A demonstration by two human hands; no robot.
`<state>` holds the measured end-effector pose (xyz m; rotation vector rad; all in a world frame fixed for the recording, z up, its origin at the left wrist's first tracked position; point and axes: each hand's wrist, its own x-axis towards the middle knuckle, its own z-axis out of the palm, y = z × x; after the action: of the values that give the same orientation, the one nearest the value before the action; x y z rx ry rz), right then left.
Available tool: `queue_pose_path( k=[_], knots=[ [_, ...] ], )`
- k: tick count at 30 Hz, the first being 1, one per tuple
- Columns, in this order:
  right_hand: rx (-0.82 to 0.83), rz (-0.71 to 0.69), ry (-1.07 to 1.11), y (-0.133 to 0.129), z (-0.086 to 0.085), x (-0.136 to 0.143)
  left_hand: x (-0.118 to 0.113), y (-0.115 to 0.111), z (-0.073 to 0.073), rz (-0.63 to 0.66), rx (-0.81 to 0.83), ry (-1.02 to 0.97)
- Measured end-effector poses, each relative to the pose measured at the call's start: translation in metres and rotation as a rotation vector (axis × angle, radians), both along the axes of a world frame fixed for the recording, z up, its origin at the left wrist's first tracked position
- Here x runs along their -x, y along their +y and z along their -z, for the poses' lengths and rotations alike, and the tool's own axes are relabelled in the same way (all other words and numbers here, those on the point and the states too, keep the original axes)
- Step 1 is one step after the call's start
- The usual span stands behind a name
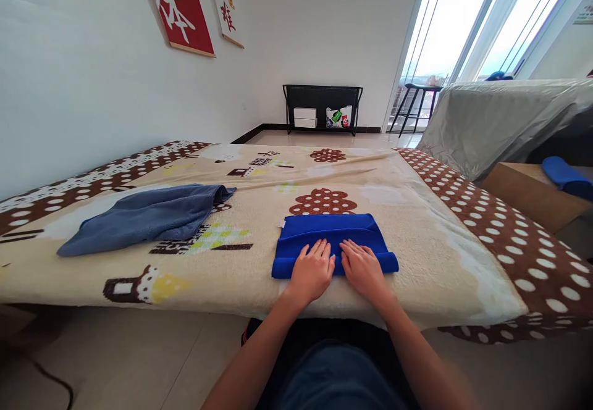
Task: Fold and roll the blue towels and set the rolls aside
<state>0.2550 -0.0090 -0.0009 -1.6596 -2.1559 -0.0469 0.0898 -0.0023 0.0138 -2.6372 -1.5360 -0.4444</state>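
A bright blue cloth (331,225) lies near the front edge of the blanket, its near side rolled into a thick fold. My left hand (315,268) rests palm down on the rolled part, left of its middle, fingers stretched forward. Beside it, a small gap apart, my right hand (362,267) lies flat on the same roll with its fingers extended. A small white tag shows at the cloth's far left corner. Further left, a grey-blue garment (148,218) is spread out on the blanket, touched by neither hand.
The cream blanket (430,262) with brown dotted borders covers the surface. To the right stand an open cardboard box (523,194) with a blue rolled item (567,175) and furniture under a plastic sheet (504,113). A black rack (323,104) and a stool (417,101) are at the back.
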Motion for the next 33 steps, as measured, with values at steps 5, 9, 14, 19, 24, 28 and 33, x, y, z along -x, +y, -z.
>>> queue_pose_path(
  k=[5,9,14,19,24,28,33],
  knots=[
    [0.078,0.027,0.010,0.013,-0.004,0.003,0.001,0.009,-0.002,0.005,0.040,-0.033],
    [0.069,0.282,-0.043,0.019,0.001,-0.021,0.016,-0.001,0.001,-0.403,-0.060,-0.059],
    [-0.030,0.377,-0.098,0.014,0.007,-0.024,0.020,-0.010,0.000,-0.433,-0.109,-0.004],
    [0.046,-0.023,-0.007,0.013,0.000,0.002,0.003,0.008,-0.003,0.014,0.039,-0.016],
    [0.155,-0.025,0.007,0.026,-0.008,0.011,-0.007,0.016,-0.004,-0.046,0.082,-0.048],
    [0.154,0.158,0.020,0.034,-0.006,-0.005,-0.001,0.006,0.000,-0.394,-0.008,-0.044],
    [0.054,0.409,-0.040,0.029,0.001,-0.023,0.018,-0.002,0.004,-0.521,-0.117,0.019]
  ],
)
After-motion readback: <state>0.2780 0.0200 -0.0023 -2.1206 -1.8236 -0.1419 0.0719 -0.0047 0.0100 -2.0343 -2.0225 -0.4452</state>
